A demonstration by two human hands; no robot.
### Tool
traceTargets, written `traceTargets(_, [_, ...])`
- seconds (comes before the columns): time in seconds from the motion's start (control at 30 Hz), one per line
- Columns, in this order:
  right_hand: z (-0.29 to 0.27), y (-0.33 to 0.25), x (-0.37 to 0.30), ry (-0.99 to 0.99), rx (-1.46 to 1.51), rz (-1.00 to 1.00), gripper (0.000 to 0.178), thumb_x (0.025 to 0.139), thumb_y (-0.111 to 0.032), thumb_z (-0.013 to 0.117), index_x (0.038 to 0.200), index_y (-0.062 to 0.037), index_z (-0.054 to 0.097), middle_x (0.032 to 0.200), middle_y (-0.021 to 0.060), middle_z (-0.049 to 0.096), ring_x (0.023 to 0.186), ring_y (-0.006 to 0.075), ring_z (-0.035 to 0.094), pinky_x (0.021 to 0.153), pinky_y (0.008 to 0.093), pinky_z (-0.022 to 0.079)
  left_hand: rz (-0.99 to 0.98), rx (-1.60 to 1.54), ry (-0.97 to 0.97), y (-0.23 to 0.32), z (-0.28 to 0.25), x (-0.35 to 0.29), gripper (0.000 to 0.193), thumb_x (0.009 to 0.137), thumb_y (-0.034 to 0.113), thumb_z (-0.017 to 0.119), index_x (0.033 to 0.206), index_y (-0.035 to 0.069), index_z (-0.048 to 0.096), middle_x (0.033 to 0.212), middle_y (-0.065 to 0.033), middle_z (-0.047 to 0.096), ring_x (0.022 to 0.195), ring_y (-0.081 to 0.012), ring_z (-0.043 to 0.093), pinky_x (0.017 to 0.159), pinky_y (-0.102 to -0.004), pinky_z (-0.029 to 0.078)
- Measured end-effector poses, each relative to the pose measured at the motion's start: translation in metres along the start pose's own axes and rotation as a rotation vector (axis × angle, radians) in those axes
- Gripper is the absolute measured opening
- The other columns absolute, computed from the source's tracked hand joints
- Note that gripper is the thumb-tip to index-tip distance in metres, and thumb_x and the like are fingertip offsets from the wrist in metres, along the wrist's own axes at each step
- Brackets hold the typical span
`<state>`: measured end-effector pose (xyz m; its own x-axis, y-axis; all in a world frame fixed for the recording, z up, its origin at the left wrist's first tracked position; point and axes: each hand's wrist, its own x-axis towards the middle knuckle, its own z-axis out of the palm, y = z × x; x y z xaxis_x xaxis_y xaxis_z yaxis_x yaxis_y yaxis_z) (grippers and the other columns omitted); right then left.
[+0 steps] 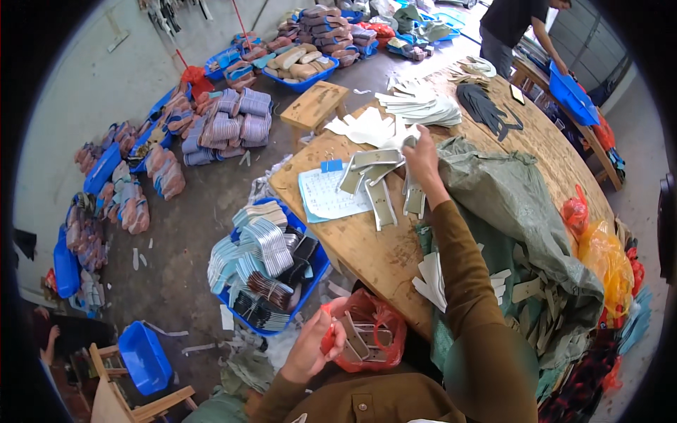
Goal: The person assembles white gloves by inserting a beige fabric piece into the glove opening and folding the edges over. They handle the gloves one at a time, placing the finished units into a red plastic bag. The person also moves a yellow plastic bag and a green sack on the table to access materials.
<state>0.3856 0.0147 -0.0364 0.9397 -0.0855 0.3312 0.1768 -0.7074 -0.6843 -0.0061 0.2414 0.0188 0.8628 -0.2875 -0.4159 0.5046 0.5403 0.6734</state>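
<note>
Over the wooden table, my right hand [423, 161] is closed around the upper end of a bundle of pale curved strips [415, 200]; part of it is hidden by the fingers. Similar pale curved bundles [381, 204] lie just left of it. Down by my lap, the fingers of my left hand [309, 347] are wrapped round the gathered red top of a plastic bag [393, 321]. Through the bag's mouth, several more pale curved bundles [355, 337] show. Beside the table bundles lies a handwritten sheet [331, 197] with a blue clip [331, 166].
A blue basin [324, 266] of tied strips stands left of the table [395, 275]. Grey-green sacking [493, 180] covers its right side. White strips [423, 106] and dark strips [486, 106] lie farther back. A stool [314, 106] stands beyond; another person [518, 28] works at far right.
</note>
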Motion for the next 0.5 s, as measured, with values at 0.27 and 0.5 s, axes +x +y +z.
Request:
traceTargets(0.27, [-0.014,-0.024,0.019,-0.41,0.05,-0.544,0.042,0.079,-0.028,0.071,0.112,-0.0021,0.066,0.105,0.0209,0.063,0.1,0.036,0.061,0.088,0.0411,0.048,0.008,-0.014,0.0,0.0,0.004,0.006,0.068,0.101,0.052,0.045,0.146,0.002,0.032,0.075,-0.0031,0.052,0.056,-0.0073,0.044,0.05,-0.0192,0.033])
traceTargets(0.5, [0.003,-0.023,-0.005,-0.275,-0.372,-0.444,0.041,0.075,-0.027,0.075,0.109,-0.0065,0.061,0.105,0.0174,0.063,0.101,0.0368,0.06,0.088,0.0474,0.045,0.031,-0.004,-0.002,0.0,0.005,0.007,0.068,0.1,0.052,0.046,0.146,0.004,0.032,0.076,-0.0024,0.053,0.059,-0.0072,0.045,0.05,-0.0189,0.033])
